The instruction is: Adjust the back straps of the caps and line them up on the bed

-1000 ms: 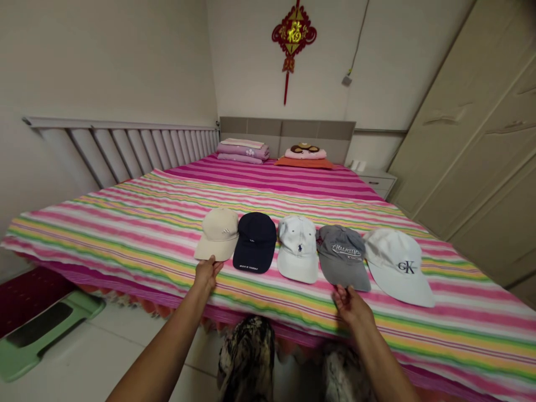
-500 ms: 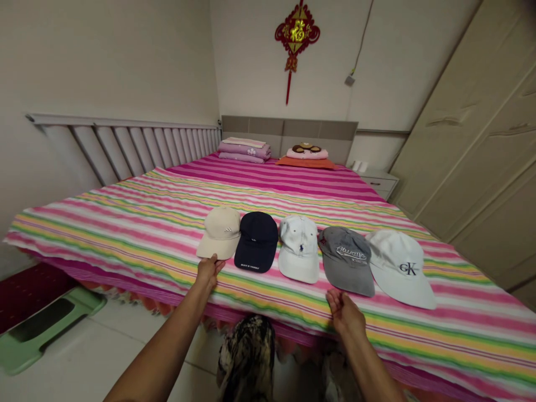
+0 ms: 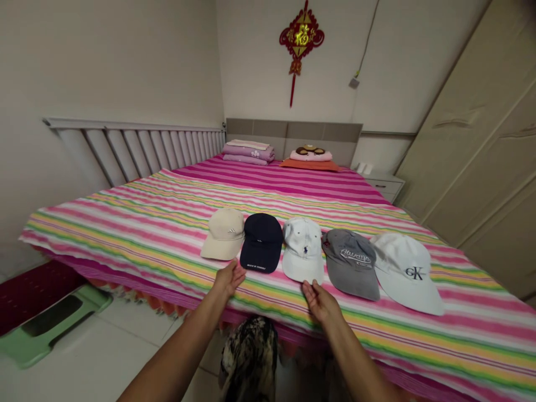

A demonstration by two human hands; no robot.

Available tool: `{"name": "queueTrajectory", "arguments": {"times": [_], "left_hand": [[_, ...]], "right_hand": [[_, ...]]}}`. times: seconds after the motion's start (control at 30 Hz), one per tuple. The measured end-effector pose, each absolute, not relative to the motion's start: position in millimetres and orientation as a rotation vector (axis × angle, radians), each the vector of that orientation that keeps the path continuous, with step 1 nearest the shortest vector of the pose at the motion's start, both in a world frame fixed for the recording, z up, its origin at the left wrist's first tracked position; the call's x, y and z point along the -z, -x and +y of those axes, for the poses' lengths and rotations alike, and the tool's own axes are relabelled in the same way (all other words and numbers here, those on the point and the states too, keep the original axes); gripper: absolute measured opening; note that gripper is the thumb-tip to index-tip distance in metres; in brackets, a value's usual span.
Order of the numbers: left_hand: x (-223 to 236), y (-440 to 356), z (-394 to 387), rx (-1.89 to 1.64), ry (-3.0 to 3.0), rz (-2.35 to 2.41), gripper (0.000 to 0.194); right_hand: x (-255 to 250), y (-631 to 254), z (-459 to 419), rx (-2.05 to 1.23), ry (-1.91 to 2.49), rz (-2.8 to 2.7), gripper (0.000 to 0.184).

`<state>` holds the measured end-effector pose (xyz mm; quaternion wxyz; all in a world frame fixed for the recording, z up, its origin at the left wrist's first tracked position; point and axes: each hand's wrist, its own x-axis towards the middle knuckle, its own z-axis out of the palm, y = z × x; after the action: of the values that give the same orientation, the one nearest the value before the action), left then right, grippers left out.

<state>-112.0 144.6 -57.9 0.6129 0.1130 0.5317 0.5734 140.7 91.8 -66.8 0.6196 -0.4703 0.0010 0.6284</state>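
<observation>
A row of baseball caps lies on the striped bed sheet, brims toward me. From the left come a beige cap (image 3: 224, 231), a navy cap (image 3: 262, 240), a white cap (image 3: 302, 245) with a small dark rider emblem, a grey cap (image 3: 350, 259) with white lettering, and a white CK cap (image 3: 408, 268). My left hand (image 3: 229, 279) is open, just in front of the beige and navy brims, holding nothing. Fingers apart, my right hand (image 3: 321, 301) is by the front edge of the rider-emblem cap's brim; whether it touches is unclear.
Folded purple bedding (image 3: 247, 152) and a pink pillow on an orange one (image 3: 310, 165) rest by the headboard (image 3: 322, 132). A metal railing (image 3: 142, 137) runs along the left. A green stool (image 3: 54, 321) stands on the floor, and a wardrobe (image 3: 473, 139) is at right.
My left hand has come off the beige cap's brim and shifted right. My right hand has moved left, from before the grey cap to the rider-emblem cap. The caps keep their order.
</observation>
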Motion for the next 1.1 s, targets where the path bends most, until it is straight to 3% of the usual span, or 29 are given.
{"name": "queueTrajectory", "arguments": {"times": [0.37, 0.67, 0.77, 0.97, 1.1], "left_hand": [[64, 75, 147, -1.343, -0.328, 1.175, 0.014], [48, 123, 167, -1.755, -0.137, 1.297, 0.012], [48, 129, 173, -1.741, -0.142, 1.269, 0.014], [52, 135, 162, -1.64, -0.286, 1.282, 0.014], [53, 134, 132, -1.488, -0.475, 1.263, 0.014]], "right_hand": [[64, -144, 75, -1.466, 1.081, -0.05, 0.011], [63, -148, 38, -1.449, 1.17, -0.156, 0.015], [59, -146, 33, -1.412, 1.161, -0.252, 0.008], [43, -146, 25, -1.235, 1.159, -0.524, 0.029], [54, -140, 8, -1.185, 1.214, -0.731, 0.028]]}}
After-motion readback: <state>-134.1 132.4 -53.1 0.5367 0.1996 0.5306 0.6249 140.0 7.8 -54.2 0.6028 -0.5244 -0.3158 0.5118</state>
